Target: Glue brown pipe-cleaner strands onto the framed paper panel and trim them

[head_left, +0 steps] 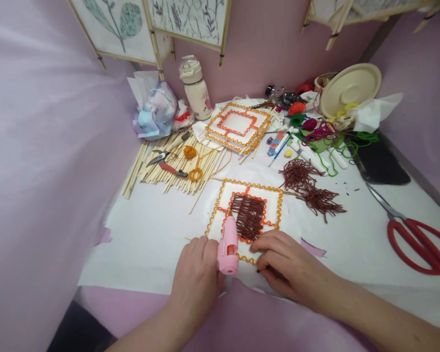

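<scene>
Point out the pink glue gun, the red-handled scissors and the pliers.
Pink glue gun [227, 249]: head view, on its body.
Red-handled scissors [389, 239]: head view, on a handle loop.
Pliers [172, 169]: head view, on a red grip.

Lilac fabric [47, 146] drapes the left side of a corner workspace, meeting a pink wall [264, 44] at the back and a lilac wall [421, 98] on the right. Wood-framed paper panels [113, 24] with leaf drawings line the top of the scene, lashed at their joints. White paper [150, 254] covers the worktop, above pink cloth [227, 313] along its near edge, under soft, even light.
</scene>
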Demonstrator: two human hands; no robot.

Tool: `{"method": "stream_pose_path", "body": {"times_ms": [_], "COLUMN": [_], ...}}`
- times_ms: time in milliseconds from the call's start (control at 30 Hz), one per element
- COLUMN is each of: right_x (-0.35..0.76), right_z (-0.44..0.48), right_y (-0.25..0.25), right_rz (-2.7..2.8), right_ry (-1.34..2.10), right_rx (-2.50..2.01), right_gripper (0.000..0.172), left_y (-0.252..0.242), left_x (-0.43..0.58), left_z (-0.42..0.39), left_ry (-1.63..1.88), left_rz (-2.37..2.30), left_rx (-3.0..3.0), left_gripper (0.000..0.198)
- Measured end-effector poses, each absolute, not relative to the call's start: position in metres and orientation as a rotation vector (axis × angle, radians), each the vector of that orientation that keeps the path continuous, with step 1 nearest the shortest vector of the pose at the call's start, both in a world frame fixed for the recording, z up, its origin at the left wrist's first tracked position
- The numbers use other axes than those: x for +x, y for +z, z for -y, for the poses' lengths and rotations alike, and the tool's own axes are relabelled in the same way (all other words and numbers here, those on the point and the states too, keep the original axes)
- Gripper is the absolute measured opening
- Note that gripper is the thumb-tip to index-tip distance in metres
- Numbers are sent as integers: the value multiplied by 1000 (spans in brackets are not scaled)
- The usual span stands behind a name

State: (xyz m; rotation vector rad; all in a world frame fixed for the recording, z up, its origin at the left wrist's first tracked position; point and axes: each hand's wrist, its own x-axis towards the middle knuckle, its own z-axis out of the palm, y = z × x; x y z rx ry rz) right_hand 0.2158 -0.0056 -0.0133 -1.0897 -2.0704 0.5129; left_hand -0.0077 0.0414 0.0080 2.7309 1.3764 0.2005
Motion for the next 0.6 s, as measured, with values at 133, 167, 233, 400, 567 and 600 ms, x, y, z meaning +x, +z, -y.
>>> {"method": "stream_pose_path", "body": {"times_ms": [133,167,233,400,567,600], "right_x": [216,216,216,217,217,217], "right_z": [7,7,7,7,7,7], "right_y": [-15,-15,-15,-14,-15,-15], "right_rz": [2067,2067,2068,2070,2064,2063], "right_ry": [540,547,557,571,563,562], "right_rx": [-1089,-1091,-1094,-1089,-1080,-1081], "right_gripper": [18,18,18,18,18,17], "left_y": [6,6,5,5,5,5], "left_x": [-8,-8,-9,-9,-9,-9], "left_z": [-42,-42,-41,-42,-41,-41], "left_ry": [194,199,205,205,198,195], "left_rz": [-1389,-1389,-1380,-1376,-1377,-1379], "left_rx": [2739,2742,2744,2744,2737,2734], "left_gripper": [15,15,15,15,15,15]}}
